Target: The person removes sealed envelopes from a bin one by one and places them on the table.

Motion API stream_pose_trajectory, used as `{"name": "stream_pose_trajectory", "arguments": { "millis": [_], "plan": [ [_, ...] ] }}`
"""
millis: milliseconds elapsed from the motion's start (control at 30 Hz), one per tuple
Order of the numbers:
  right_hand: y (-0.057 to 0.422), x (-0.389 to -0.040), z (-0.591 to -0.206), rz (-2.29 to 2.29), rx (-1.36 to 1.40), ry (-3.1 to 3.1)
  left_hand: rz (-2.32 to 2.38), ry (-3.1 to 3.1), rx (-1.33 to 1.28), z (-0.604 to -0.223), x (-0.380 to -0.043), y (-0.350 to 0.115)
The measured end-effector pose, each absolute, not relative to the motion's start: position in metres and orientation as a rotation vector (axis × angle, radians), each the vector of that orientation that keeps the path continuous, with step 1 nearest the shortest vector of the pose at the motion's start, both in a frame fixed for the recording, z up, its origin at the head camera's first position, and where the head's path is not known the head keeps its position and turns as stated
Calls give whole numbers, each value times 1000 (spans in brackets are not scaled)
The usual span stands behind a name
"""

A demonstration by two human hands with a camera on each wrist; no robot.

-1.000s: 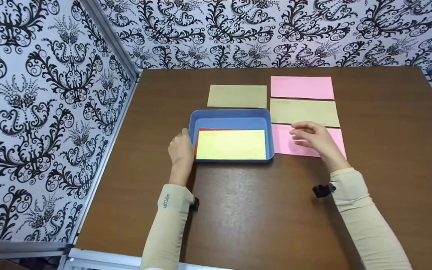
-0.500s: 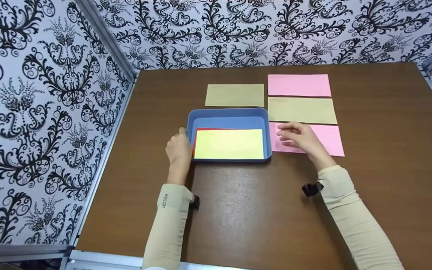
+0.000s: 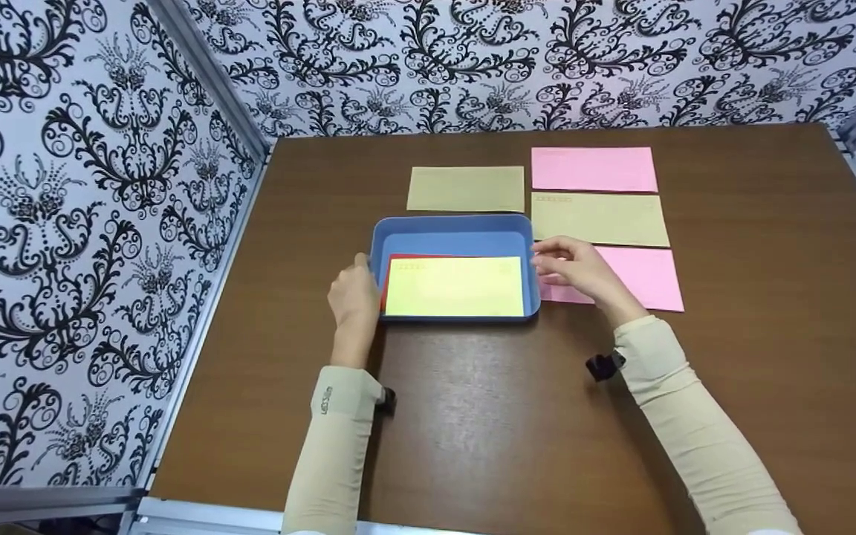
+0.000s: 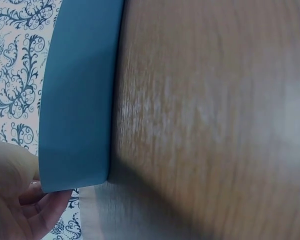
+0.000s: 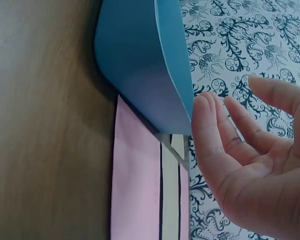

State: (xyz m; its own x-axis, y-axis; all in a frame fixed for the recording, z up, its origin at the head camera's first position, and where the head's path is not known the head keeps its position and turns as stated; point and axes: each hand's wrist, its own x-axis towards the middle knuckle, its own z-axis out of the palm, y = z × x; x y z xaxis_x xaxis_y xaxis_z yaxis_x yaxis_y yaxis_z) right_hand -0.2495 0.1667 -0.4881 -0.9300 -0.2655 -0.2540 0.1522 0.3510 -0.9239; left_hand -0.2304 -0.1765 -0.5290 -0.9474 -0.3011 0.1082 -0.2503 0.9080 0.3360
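Observation:
A blue tray (image 3: 458, 224) sits mid-table, with a yellow envelope (image 3: 455, 287) lying in it over a red one (image 3: 386, 293) that shows only along its edges. My left hand (image 3: 354, 295) grips the tray's left side; its fingertips are partly hidden, though the left wrist view has the fingers curled at the tray's corner (image 4: 77, 125). Beside the right rim, my right hand (image 3: 580, 269) hovers above a pink envelope (image 3: 647, 276) with loosely bent fingers. In the right wrist view nothing is between the thumb and fingers, and the fingertips (image 5: 202, 107) are close to the rim.
Behind the tray lies a tan envelope (image 3: 465, 189). To the right, another tan envelope (image 3: 599, 219) and a pink envelope (image 3: 593, 169) are lined up beyond the near pink one. Patterned walls (image 3: 502, 67) bound the wooden table (image 3: 472, 416) at the back and left.
My right hand has moved left across the near pink envelope to the tray's right rim. The left hand stays on the tray, and the view has shifted slightly.

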Motion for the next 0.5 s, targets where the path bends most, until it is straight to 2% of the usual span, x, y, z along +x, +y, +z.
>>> {"name": "stream_pose_trajectory", "arguments": {
  "millis": [500],
  "plan": [
    [149,-271,-483,-1456,-219,2335,-523,-2899,433,-529,-230,-178]
  ]
}}
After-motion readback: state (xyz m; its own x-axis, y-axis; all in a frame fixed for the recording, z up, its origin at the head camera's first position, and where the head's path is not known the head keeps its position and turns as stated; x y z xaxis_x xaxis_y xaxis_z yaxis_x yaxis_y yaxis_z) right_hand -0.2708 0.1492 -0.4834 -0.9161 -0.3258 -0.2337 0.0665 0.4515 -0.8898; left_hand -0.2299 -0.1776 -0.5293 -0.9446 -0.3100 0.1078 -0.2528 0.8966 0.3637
